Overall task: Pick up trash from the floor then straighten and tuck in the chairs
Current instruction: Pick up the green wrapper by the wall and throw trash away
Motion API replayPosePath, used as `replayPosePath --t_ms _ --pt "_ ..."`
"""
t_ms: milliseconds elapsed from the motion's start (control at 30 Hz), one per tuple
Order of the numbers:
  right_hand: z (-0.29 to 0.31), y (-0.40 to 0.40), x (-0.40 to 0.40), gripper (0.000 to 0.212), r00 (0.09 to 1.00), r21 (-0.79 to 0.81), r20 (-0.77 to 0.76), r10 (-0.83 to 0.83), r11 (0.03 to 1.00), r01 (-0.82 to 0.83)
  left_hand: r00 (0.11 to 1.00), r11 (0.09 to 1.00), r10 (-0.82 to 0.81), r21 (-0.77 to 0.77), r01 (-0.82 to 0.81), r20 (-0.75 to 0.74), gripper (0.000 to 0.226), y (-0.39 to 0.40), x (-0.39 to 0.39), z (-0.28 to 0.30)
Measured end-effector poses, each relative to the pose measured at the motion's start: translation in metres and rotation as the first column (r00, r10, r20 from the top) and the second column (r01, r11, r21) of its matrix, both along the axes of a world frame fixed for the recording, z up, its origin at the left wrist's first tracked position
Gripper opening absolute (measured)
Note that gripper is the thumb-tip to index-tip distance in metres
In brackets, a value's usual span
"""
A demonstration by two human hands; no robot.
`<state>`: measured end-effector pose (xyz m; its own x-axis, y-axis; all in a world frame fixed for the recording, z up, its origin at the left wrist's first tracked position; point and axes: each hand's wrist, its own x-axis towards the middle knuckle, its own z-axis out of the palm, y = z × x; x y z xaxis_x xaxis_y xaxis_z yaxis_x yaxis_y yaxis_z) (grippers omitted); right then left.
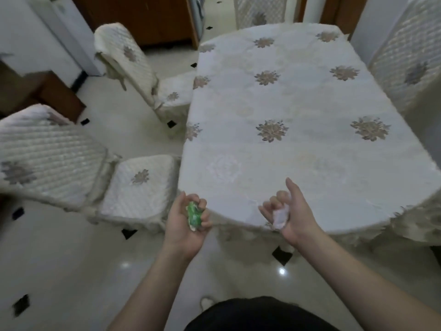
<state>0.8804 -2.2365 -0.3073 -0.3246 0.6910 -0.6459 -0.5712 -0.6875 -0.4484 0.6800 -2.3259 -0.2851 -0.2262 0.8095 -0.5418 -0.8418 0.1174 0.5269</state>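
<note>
My left hand (185, 225) is raised palm-up near the table's front edge, fingers curled round a crumpled green wrapper (194, 215). My right hand (292, 215) is beside it, gripping a wad of white paper (280, 217) with the thumb sticking up. Two covered chairs stand on the table's left side: the near chair (140, 187) is angled away with its seat pulled out, and the far chair (148, 75) is also turned askew from the table (298, 103).
The table wears a white cloth with flower motifs. More covered chairs stand at the far end (260, 10) and on the right side (410, 65). The floor (59, 259) is glossy tile with black diamonds. A wooden cabinet (143, 17) and a white appliance (59, 32) stand behind.
</note>
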Motion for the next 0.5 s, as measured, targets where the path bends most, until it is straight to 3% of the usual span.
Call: replayPosePath --t_ms 133,267,500 --pt "0.006 -0.013 -0.087 0.027 0.988 0.004 0.121 0.094 0.995 -0.096 0.998 0.999 0.050 0.012 -0.050 0.028 0.030 -0.031 -0.070 -0.006" --pt "-0.004 -0.031 -0.168 0.035 0.933 0.076 0.179 0.312 0.941 -0.329 0.995 0.995 0.097 0.010 -0.097 0.033 0.029 -0.057 -0.142 -0.015" --pt "-0.007 -0.053 -0.285 0.048 0.905 0.010 -0.154 0.397 0.916 -0.401 0.970 0.971 0.240 -0.006 -0.240 0.023 0.033 -0.095 -0.244 -0.019"
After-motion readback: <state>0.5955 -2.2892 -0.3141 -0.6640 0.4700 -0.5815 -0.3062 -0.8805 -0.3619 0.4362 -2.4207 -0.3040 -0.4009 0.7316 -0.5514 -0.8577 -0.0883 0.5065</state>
